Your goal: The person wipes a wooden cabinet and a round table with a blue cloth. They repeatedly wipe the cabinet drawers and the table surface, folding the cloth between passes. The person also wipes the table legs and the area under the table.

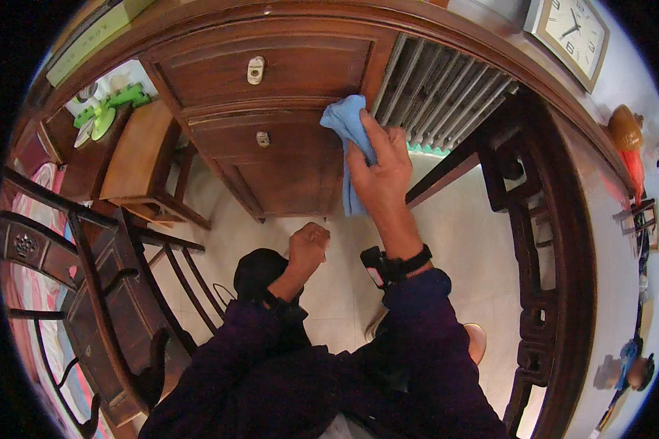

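A wooden cabinet with two panelled fronts and small pale fittings stands before me. My right hand grips a folded light blue cloth against the right side of its front, the cloth hanging down past the fingers. Lower and further left, my left hand is held closed above the floor, away from the cabinet; whether anything is inside its fingers is hidden.
A dark chair stands left, beside a wooden stool. Carved dark furniture borders the right. A radiator is behind the cabinet's right side. A square clock sits at upper right. Pale tiled floor lies below.
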Demonstrator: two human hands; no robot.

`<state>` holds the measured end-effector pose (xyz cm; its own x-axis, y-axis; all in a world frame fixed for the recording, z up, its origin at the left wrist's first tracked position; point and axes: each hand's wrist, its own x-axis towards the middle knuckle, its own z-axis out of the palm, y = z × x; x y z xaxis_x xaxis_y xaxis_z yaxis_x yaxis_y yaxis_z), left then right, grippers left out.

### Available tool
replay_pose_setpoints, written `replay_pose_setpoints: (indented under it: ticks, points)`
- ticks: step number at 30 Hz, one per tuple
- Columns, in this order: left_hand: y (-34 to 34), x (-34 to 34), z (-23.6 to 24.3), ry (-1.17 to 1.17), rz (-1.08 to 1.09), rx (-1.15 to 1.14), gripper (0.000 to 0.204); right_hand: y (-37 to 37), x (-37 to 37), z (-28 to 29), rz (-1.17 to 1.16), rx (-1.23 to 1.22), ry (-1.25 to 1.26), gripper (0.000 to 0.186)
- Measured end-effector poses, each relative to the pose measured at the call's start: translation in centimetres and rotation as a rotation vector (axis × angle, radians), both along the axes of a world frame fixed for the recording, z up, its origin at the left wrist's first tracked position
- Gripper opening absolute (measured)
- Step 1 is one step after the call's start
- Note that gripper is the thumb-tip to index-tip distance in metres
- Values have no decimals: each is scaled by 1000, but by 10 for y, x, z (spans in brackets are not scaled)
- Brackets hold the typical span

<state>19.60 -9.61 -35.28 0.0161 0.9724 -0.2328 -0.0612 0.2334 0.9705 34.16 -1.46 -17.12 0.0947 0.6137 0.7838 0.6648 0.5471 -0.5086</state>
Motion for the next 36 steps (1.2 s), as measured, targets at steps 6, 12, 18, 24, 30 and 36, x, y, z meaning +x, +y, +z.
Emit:
replay_pose_setpoints:
  ticks: [6, 12, 18, 24, 30, 36]
  points:
    - [5, -18, 0, -100, 46, 29, 9, -1, 4, -89, -112, -170, -115, 46]
    - [3, -32, 14, -13, 134, -70, 9, -39, 8, -152, -55, -669, -131, 45]
    - [2, -43, 17, 38, 137, -35, 14, -27, 1, -42, -105, -108, 117, 42]
    - [-1, -52, 13, -21, 144, -53, 13, 1, -63, -6, -27, -32, 82, 40]
    - [-2, -63, -19, -140, 185, 28, 9, 18, -153, 0, 105, -4, -16, 41]
    - [-1, -70, -43, -49, 160, 296, 14, 20, -204, 11, 121, -94, -231, 40]
